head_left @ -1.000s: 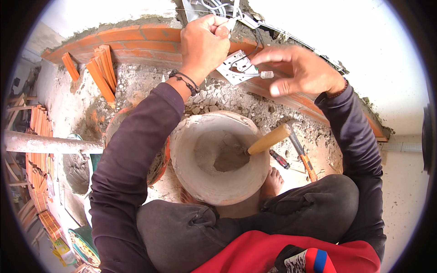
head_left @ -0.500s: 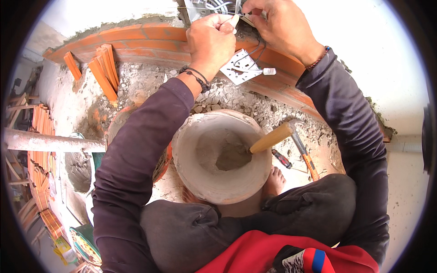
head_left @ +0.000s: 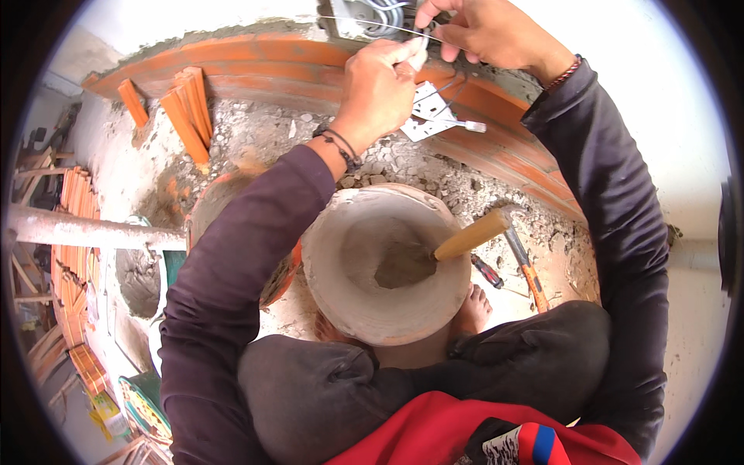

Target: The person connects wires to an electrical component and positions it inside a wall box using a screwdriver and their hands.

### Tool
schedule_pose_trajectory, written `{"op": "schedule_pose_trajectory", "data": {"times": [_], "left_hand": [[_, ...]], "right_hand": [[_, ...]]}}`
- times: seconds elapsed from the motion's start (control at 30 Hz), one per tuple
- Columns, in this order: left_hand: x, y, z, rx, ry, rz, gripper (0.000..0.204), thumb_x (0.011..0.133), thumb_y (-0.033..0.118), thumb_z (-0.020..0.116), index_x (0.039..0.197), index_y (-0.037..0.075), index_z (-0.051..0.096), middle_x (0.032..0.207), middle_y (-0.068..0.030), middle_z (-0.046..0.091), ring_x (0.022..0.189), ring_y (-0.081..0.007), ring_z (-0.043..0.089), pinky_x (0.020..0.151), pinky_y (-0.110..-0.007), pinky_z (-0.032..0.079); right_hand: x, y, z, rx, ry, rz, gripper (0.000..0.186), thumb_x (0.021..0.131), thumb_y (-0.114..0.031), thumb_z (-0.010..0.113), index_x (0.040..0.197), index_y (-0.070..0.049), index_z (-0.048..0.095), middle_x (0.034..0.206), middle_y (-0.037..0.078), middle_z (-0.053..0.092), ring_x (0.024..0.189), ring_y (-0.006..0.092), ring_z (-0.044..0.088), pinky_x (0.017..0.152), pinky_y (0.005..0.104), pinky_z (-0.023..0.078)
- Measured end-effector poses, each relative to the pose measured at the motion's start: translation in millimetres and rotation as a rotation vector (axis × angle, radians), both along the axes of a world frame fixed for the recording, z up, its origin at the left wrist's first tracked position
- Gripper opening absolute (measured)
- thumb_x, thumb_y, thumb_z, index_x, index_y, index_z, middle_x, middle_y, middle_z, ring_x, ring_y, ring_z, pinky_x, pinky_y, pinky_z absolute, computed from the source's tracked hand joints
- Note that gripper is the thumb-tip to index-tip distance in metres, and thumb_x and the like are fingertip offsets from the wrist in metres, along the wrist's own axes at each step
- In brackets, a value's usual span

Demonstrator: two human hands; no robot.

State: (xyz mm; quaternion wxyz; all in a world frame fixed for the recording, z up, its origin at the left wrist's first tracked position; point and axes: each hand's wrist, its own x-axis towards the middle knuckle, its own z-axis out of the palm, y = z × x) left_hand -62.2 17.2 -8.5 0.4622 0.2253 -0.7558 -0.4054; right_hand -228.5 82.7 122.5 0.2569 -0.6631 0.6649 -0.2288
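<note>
Both my hands work at the electrical box [head_left: 336, 22] in the wall, where grey cables [head_left: 384, 17] are bundled. My left hand [head_left: 378, 91] is closed in a pinch on a wire; the fingertips hide the exact spot. Across them runs a thin, straight pale wire [head_left: 356, 21], reaching to my right hand [head_left: 504, 32]. The right fingers are bent around that wire by the box's right side, thumb and forefinger close together. Below my hands a white cover plate [head_left: 428, 124] hangs tilted on dark wires, with a small pale connector [head_left: 475, 126] beside it.
Between my feet stands a mortar-coated bucket [head_left: 341, 298] with a wooden-handled tool [head_left: 473, 235] leaning in it. A hammer [head_left: 527, 263] and a screwdriver [head_left: 487, 271] lie to its right. Rubble [head_left: 387, 159] lines the low brick wall [head_left: 256, 58]; bricks [head_left: 186, 112] lean at left.
In the picture, my hands and the surroundings have shifted slightly right. The right fingers have spread a little and moved down along the thin wire; the left hand keeps its pinch.
</note>
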Motion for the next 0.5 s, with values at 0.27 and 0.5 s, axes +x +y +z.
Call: {"op": "schedule_pose_trajectory", "data": {"times": [0.27,0.5], "left_hand": [[-1,5,19,0.264,0.171,-0.040,0.015,0.083,0.009,0.086,0.092,0.001,0.075,0.083,-0.0062,0.076,0.073,-0.0067,0.066,0.068,-0.026,0.056],[11,8,16,0.505,0.147,-0.183,0.017,0.101,0.016,0.068,0.103,-0.001,0.068,0.084,-0.0058,0.072,0.070,-0.0082,0.062,0.066,-0.026,0.053]], "right_hand": [[-4,-13,2,0.138,0.065,0.010,0.025,0.091,0.003,0.053,0.106,-0.005,0.072,0.075,0.002,0.059,0.050,0.0089,0.056,0.043,0.0259,0.046],[-7,-19,-7,0.058,0.097,0.017,0.015,0.098,0.001,0.057,0.107,0.000,0.069,0.077,0.004,0.060,0.048,0.0105,0.055,0.043,0.0273,0.045]]}}
